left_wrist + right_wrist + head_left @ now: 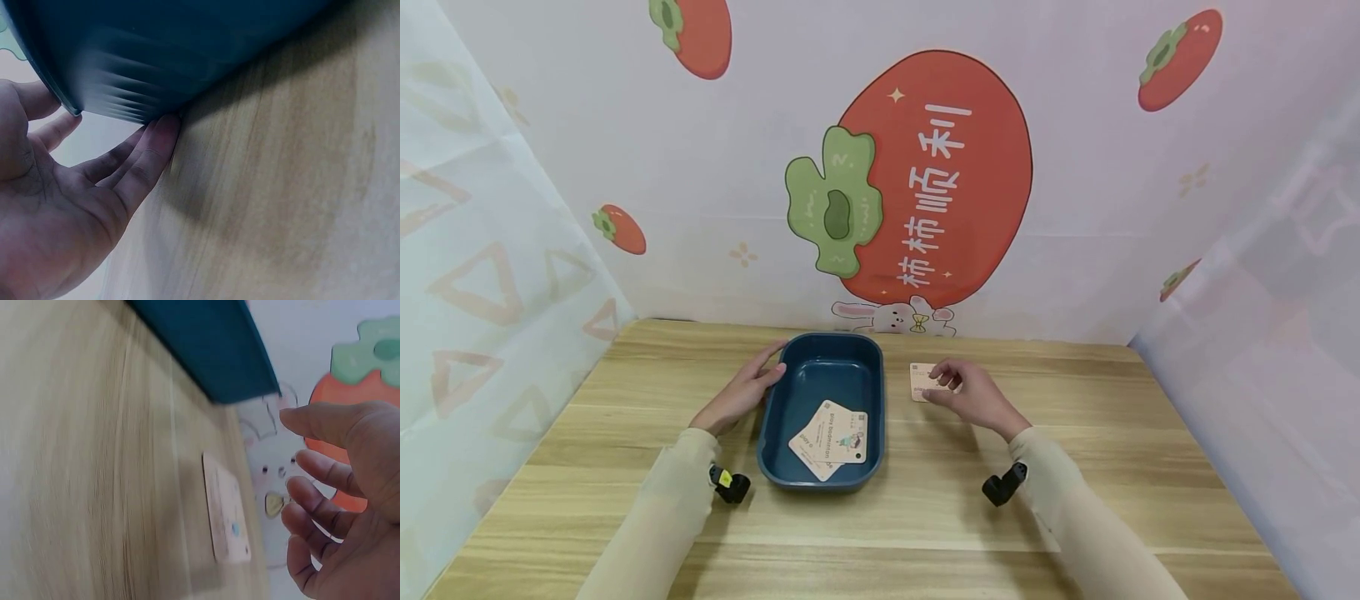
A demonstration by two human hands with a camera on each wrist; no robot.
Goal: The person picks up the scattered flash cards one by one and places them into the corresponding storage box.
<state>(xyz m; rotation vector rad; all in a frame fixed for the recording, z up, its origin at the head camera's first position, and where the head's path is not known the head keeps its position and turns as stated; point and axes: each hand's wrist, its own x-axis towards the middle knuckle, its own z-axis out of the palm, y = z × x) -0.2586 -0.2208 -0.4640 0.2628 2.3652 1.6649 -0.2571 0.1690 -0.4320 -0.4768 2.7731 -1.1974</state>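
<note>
A dark blue rectangular tray lies on the wooden table, with two overlapping printed cards inside. The top card reads "play badminton"; the lower card is partly covered. My left hand holds the tray at its far left side, thumb over the rim, while the fingers lie along the ribbed outer wall. Right of the tray, another pale card lies flat on the table. My right hand hovers over it with loosely bent fingers, apart from the card in the right wrist view.
The wooden tabletop meets a white printed backdrop at the back, with similar cloth walls at both sides. A small black camera is worn on the left wrist and another on the right.
</note>
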